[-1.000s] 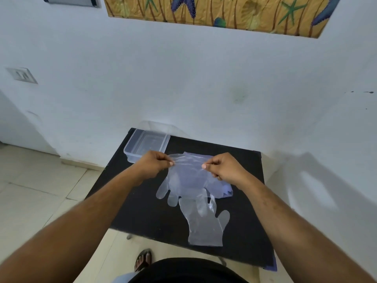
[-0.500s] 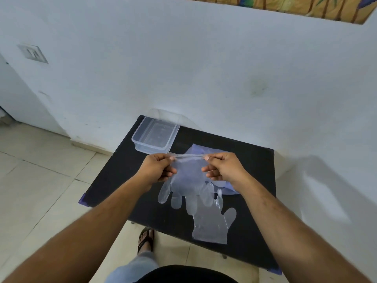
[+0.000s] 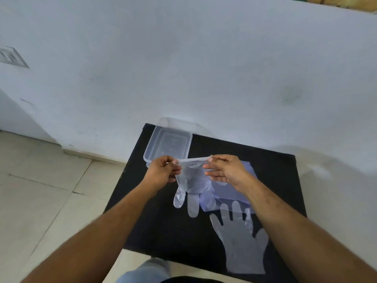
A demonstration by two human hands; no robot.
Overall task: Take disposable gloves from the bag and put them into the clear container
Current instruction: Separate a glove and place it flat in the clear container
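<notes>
A thin clear disposable glove (image 3: 191, 180) hangs above the black table (image 3: 273, 172), fingers pointing down. My left hand (image 3: 163, 172) pinches one corner of its cuff and my right hand (image 3: 224, 170) pinches the other, stretching the cuff between them. Just behind my left hand stands the clear container (image 3: 169, 144), open at the top, at the table's far left corner. A translucent bluish bag (image 3: 236, 193) lies flat under my right wrist. A second clear glove (image 3: 242, 240) lies flat on the table nearer to me, fingers pointing away.
A white wall (image 3: 204, 68) rises directly behind the table. Pale floor tiles (image 3: 40, 201) spread out to the left. My knee (image 3: 146, 270) shows below the table's near edge. A wall switch plate (image 3: 12, 57) is at the far left.
The view has swung left and downward. Both hands have kept their pinch on the glove's cuff and now hold it closer to the container.
</notes>
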